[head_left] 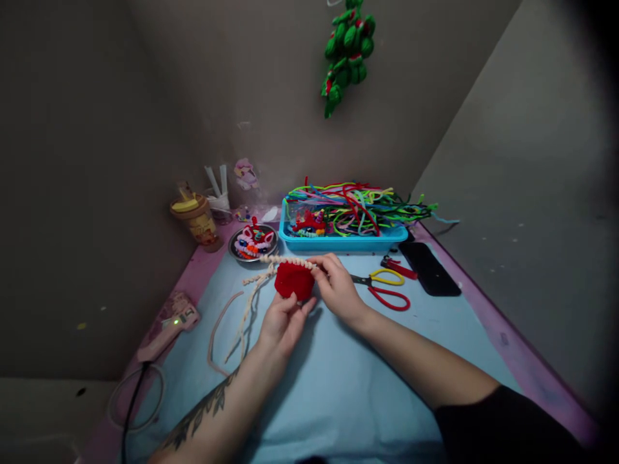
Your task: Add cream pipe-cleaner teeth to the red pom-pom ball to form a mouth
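Observation:
My left hand (282, 322) pinches the lower edge of a fuzzy red piece (293, 280) held just above the light blue mat (338, 386). Fingers of my right hand (335, 287) are closed on the right end of a twisted cream pipe cleaner (283, 261) that runs along the red piece's top. More cream strands (249, 309) trail down to the left onto the mat.
A blue tray (338, 241) of coloured pipe cleaners stands at the back. Yellow and red scissors (387, 287) and a black phone (429, 267) lie right. A round dish with a pink figure (254, 241), a cup (198, 222) and a glue gun (169, 322) are left. A green ornament (348, 48) hangs above.

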### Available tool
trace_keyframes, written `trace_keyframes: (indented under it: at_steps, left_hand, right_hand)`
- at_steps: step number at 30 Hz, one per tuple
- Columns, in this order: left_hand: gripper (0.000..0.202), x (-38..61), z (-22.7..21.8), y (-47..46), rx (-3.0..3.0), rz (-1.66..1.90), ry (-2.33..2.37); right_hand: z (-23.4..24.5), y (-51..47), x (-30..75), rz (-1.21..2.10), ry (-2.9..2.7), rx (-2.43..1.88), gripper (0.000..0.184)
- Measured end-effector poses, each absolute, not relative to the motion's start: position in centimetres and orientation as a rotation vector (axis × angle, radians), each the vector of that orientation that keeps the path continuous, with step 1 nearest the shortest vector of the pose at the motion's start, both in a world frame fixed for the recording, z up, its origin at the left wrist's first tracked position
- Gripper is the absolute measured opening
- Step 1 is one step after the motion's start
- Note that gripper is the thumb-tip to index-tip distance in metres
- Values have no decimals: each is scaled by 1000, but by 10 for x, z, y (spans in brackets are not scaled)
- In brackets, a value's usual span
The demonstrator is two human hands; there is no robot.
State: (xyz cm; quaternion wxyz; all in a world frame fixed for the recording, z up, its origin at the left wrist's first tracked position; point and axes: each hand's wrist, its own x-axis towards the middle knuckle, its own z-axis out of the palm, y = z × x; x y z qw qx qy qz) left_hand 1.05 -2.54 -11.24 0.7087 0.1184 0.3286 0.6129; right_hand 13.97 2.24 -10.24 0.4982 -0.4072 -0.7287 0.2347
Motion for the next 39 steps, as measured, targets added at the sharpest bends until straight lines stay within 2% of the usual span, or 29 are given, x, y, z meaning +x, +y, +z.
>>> trace_keyframes:
  at_steps: [5, 8, 12, 16, 21, 28, 33, 39]
  left_hand:
    - [22, 10, -113, -30, 65, 1324, 980]
    - [19, 3, -105, -49, 76, 1252, 1045]
    - [25, -10, -87, -82, 158, 1140, 1108]
    - [40, -17, -78, -88, 407, 1359, 1181]
    - [34, -17, -94, -67, 866, 1371, 1131]
    - [35, -32, -114, -53, 817, 1461, 1168]
    - [40, -40, -103, -48, 918, 1302, 1215]
    - [39, -40, -93, -49, 1000, 992, 1180]
  right_hand:
    - [-111, 24, 139, 519, -1865, -941, 18]
    - [-112, 22, 139, 513, -1934, -903, 17]
    - [-100, 17, 139, 559, -1914, -872, 15]
    - [-80, 1, 139, 626, -1879, -827, 14]
    - [-72, -16, 136, 660, -2050, -685, 13]
    - [-73, -4, 146, 780, -2187, -804, 20]
    - [-76, 8, 152, 757, -2144, -764, 8]
    - [-75, 13, 155, 797, -2112, -631, 6]
